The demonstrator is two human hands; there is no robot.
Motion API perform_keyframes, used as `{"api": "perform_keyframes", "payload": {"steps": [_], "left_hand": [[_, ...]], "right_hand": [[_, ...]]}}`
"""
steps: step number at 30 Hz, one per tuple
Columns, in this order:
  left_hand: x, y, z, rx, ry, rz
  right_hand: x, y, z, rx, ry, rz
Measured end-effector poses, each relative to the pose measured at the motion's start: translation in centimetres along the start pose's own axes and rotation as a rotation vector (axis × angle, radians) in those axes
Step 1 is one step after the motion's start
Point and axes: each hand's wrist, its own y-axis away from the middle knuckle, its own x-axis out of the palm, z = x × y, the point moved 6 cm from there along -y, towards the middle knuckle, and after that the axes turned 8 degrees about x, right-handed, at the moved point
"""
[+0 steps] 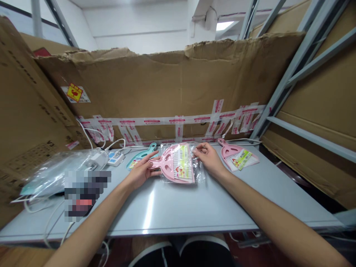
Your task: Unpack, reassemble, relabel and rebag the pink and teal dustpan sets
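A pink dustpan and brush set [167, 167] with a yellow-green printed card lies sideways in a clear plastic bag [198, 172], just above the table. My left hand [142, 171] grips its handle, thumb on top and fingers underneath. At the other end, my right hand [207, 155] has its fingers pinched together at the bag's edge. Behind my left hand rests a teal dustpan set [140, 155], partly covered by the hand. To the right of my right hand lies another pink dustpan set [237, 155] with a similar card, its handle pointing away from me.
A grey table [178, 211] carries everything. At left are a clear plastic bag [63, 170], a white power strip [116, 158] with cables, and a pixelated dark object [86, 193]. A taped cardboard sheet [167, 89] walls the back; a metal frame [289, 81] stands at right.
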Motion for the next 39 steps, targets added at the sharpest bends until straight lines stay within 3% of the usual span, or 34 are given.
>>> {"api": "perform_keyframes", "payload": {"steps": [12,16,18,20,26,30,33,36,39], "left_hand": [[-0.3,-0.3,0.6,0.000,0.002,-0.006],[-0.9,-0.4,-0.1,0.050,0.020,-0.063],[-1.2,-0.5,-0.5,0.087,0.023,-0.093],[-1.5,-0.6,-0.7,0.117,0.015,-0.110],[-1.2,-0.6,-0.7,0.122,-0.003,-0.105],[-0.9,-0.4,-1.1,0.131,0.003,-0.102],[-1.1,-0.1,-1.3,0.106,-0.019,-0.107],[-0.8,0.2,-1.4,0.060,-0.048,-0.062],[0.1,0.8,-1.0,-0.009,-0.088,0.027]], "right_hand": [[-1.6,-0.9,0.6,0.032,0.034,-0.030],[-0.1,0.0,0.1,0.177,0.045,0.197],[0.9,0.5,0.0,0.193,0.072,0.312],[1.4,0.7,0.0,0.160,0.103,0.346],[0.9,0.1,0.0,0.096,0.118,0.287],[0.5,-0.1,-0.2,0.133,0.118,0.296],[-0.5,-0.9,-0.2,0.176,0.004,0.212],[-1.6,-1.6,-0.1,0.212,-0.100,0.120],[-1.4,-1.4,0.1,0.271,-0.088,0.191]]}}
